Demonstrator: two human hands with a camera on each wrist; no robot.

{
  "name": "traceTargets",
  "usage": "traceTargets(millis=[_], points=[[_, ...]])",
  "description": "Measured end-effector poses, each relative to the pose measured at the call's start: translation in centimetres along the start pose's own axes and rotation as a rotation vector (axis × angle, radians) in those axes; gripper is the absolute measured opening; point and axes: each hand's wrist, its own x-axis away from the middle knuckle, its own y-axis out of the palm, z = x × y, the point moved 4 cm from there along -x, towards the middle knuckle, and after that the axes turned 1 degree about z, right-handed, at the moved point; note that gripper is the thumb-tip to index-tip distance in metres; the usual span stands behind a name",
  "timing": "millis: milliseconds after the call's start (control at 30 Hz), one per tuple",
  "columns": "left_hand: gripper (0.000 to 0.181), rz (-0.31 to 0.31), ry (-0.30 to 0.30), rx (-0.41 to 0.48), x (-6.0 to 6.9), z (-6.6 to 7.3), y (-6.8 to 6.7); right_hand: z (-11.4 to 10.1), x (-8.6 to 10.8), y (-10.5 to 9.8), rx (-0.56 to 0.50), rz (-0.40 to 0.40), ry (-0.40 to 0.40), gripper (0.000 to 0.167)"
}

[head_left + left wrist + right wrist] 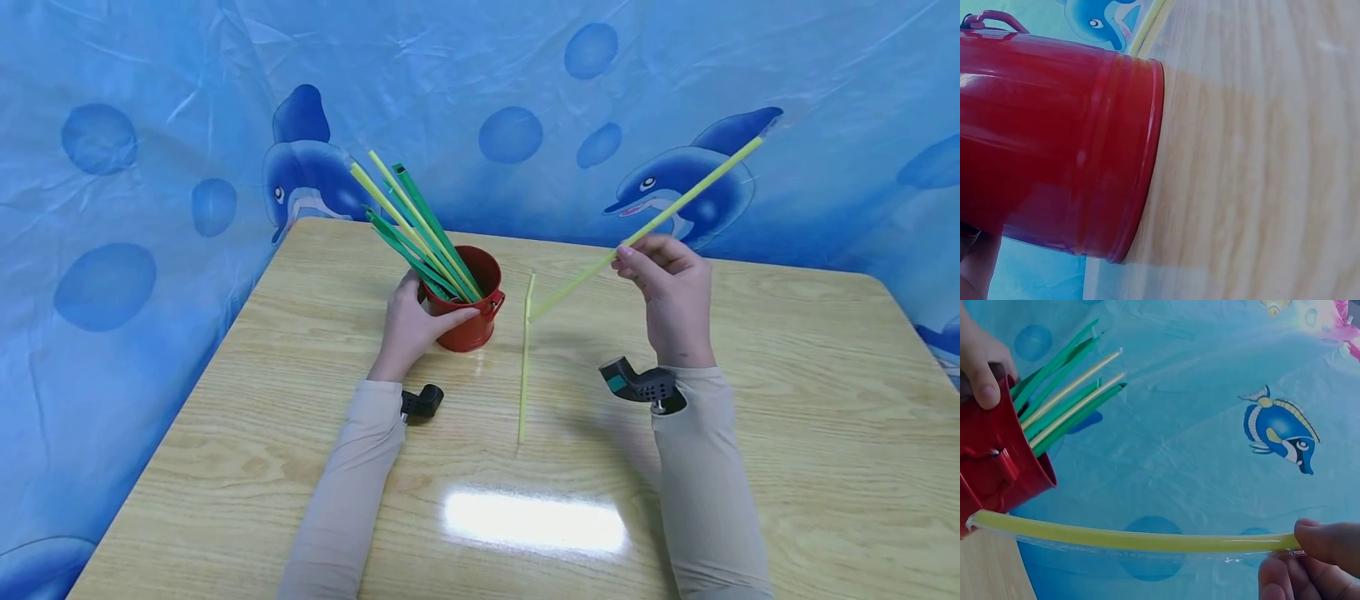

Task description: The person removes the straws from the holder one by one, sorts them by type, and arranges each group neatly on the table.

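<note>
My left hand [411, 327] grips the red bucket [467, 333] around its near left side, thumb along the rim. Green and yellow strips [420, 225] lean out of the bucket toward the upper left. Between thumb and fingers, my right hand [675, 292] pinches a long yellow straw [693, 193] in a clear wrapper, slanting from upper right down to lower left. Another yellow straw [524, 375] lies on the table, its top bent. In the right wrist view, the pinched straw [1116, 540] extends left from the right hand [1322, 559]. The red bucket [1054, 144] fills the left wrist view's left side.
The wooden table [810, 400] carries a bright light reflection near its front. Behind it hangs a blue sheet [420, 75] with printed dolphins and bubbles. Small black cameras [637, 382] are strapped at both wrists.
</note>
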Motion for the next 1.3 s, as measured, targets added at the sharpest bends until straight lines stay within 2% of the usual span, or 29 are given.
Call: traceTargets(millis=[167,300,433,600,700,867,1100,1300], points=[[0.078,0.001,0.013,0.005,0.0,0.0,0.0,0.6,-0.3,-0.6,0.034,-0.03,0.065,0.003],[0.078,-0.001,0.021,0.019,0.0,0.0,0.0,1.0,-0.4,-0.8,0.106,-0.09,0.126,0.004],[0.078,-0.001,0.02,0.016,0.1,0.2,-0.1,1.5,-0.4,-0.8,0.207,-0.179,0.205,0.005],[0.077,0.002,0.021,0.005,0.1,0.4,-0.2,3.0,-0.5,-0.5,0.367,-0.313,0.322,0.013],[0.076,0.007,0.028,0.0,0.1,0.5,-0.2,4.3,-0.6,-0.5,0.411,-0.374,0.388,0.015],[0.076,0.012,0.025,-0.001,0.1,0.4,-0.3,6.4,-0.7,-0.8,0.388,-0.434,0.472,0.014],[0.077,-0.003,0.01,0.01,0.1,0.3,-0.1,8.8,-0.4,-1.4,0.307,-0.476,0.581,0.008],[0.076,0.005,0.014,0.019,0.0,0.4,-0.2,11.1,-0.1,-1.4,0.301,-0.519,0.662,0.019]])
